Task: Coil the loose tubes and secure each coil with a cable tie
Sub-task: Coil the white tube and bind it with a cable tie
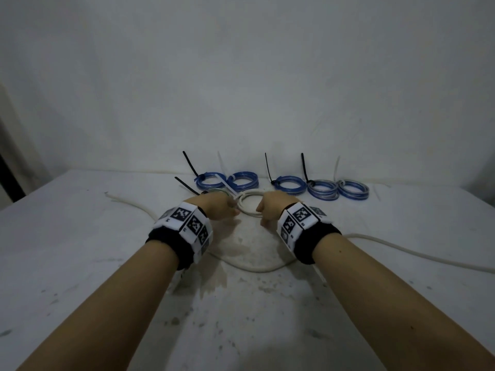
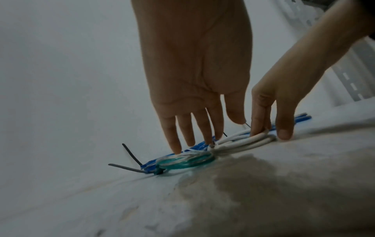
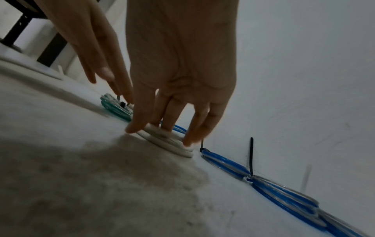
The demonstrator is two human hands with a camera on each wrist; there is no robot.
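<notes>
A white tube coil [image 1: 250, 203] lies flat on the white table [image 1: 80, 263] between my hands. My right hand [image 1: 265, 210] pinches its right end between thumb and fingers, which shows in the right wrist view on the coil [image 3: 170, 142]. My left hand [image 2: 201, 125] points straight fingers down. They touch the coil's left end [image 2: 239, 141] and a green-tinted coil [image 2: 185, 161] beside it. A white cable tie [image 1: 227, 187] sticks up from the white coil's left end. A long loose white tube [image 1: 254, 269] snakes across the table under both wrists.
Several blue coils [image 1: 289, 184], each bound with an upright black or white cable tie, stand in a row along the back by the wall. The green-tinted coil [image 1: 218, 192] has a black tie [image 1: 184, 184]. A stain marks the table near me.
</notes>
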